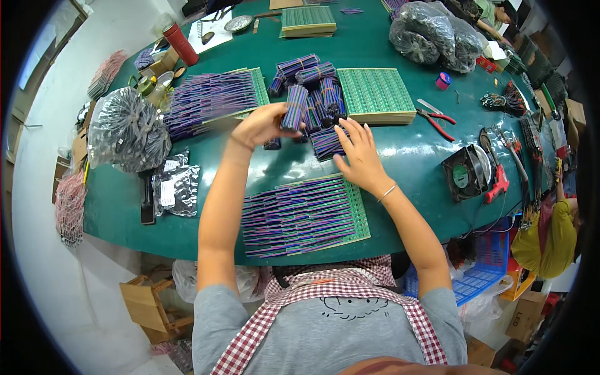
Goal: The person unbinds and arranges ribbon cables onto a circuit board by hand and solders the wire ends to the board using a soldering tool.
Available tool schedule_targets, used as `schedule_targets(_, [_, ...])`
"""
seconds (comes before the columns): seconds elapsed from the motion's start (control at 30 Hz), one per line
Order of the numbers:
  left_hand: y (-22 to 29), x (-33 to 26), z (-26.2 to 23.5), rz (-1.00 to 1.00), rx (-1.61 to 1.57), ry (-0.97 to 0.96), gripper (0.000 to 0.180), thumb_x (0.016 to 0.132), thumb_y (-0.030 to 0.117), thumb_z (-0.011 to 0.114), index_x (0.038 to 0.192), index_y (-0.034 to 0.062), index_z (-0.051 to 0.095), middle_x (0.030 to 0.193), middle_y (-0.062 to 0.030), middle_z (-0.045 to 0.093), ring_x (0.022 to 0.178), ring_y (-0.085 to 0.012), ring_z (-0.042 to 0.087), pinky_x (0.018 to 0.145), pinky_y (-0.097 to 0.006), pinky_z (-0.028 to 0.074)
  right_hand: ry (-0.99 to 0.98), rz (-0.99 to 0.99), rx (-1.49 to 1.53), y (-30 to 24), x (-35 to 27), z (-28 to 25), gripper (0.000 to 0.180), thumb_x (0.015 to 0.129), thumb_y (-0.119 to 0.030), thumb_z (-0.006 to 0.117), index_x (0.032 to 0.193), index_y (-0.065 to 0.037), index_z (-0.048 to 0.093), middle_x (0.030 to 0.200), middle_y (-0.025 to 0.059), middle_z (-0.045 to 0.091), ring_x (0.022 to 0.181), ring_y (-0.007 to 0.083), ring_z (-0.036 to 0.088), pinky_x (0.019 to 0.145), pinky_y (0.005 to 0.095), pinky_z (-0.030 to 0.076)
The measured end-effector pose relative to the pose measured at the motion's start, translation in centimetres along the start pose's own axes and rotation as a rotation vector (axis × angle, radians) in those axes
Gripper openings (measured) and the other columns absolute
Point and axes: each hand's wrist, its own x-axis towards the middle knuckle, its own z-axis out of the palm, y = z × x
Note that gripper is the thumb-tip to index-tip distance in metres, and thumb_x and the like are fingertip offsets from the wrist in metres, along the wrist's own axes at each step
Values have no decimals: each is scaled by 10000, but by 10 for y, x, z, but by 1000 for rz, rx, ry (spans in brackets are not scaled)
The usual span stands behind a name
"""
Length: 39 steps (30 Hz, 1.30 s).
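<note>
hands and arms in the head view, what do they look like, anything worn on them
Both forearms are bare. The left hand shows nothing worn. The right hand has a thin silver bracelet at the wrist. Short grey sleeves cover the upper arms, under a red-and-white checked apron.

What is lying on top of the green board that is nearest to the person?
Rows of purple wire pieces lie on the green board, covering most of it. Only its right strip and near edge show. The board surface beneath the wires is hidden.
</note>
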Motion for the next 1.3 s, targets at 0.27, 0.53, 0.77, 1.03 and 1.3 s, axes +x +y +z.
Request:
schedule_targets(0.27, [-43,-75,115,332,180,135,320,1008,169,638,1219,25,445,848,-57,628,663,-139,635,595,-280,544,237,-60,212,-68,31,-38,220,814,-30,708,1005,32,619,1043,166,632,980,341,612,885,431,505])
schedule_targets(0.53, [-39,-93,147,374,507,191,462,961,143,660,1307,-18,398,901,-103,657,694,-146,660,617,-290,545,166,-212,17,-85,14,-84,338,666,-84,693,964,61,625,1001,186,618,951,341,610,872,435,523])
schedule_targets(0.77, [-49,-107,164,511,616,167,583,917,203,713,1355,2,385,1003,-142,633,892,-265,645,825,-391,519,316,-348,79,-82,1,-100,303,639,-79,689,906,56,639,983,180,634,938,331,639,827,462,561])
schedule_targets(1.03, [-50,-108,160,249,273,60,485,986,200,625,1388,17,422,1093,-30,558,985,-111,523,902,-282,471,238,-216,68,-87,-16,-101,272,794,-4,685,1042,85,618,1057,192,633,975,356,630,861,444,547])
schedule_targets(1.3, [-79,-89,166,211,235,122,458,1029,153,559,1452,14,450,1284,-44,567,1147,-115,530,1023,-299,449,125,-177,0,-84,-19,-91,279,736,-43,670,990,65,626,977,182,620,890,334,606,837,426,515])
